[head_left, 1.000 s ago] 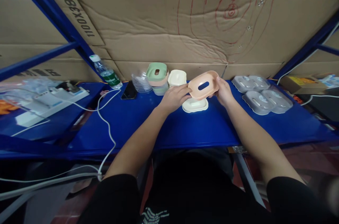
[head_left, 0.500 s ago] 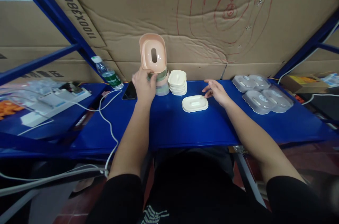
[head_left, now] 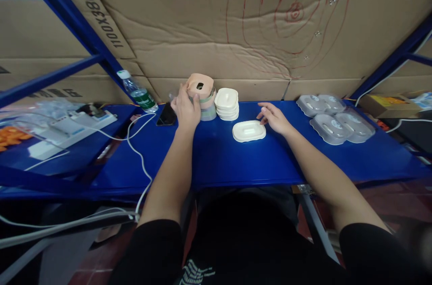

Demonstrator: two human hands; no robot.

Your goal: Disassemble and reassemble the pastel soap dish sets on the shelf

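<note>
A peach box with an oval slot (head_left: 204,82) tops a stack of green, pink and grey boxes (head_left: 208,112). My left hand (head_left: 189,107) grips the peach box at its left and front side, thumb in front. Just right of that stack stands a pile of cream lids (head_left: 227,105). One separate cream lid (head_left: 249,131) lies flat on the blue table (head_left: 236,166). At its right end, my right hand (head_left: 272,117) hovers with fingers loosely apart and nothing held; whether a fingertip touches the lid is unclear.
Clear plastic lids or trays (head_left: 332,118) lie at the right. On the left are a water bottle (head_left: 140,94), a black phone (head_left: 166,115), a white power strip (head_left: 72,134) and loose white cables (head_left: 141,163). Cardboard (head_left: 209,28) closes off the back.
The peach box has come down and tipped from standing upright, facing the camera, to resting slot-side up on the stack, my left hand still on it. My right hand has hardly moved.
</note>
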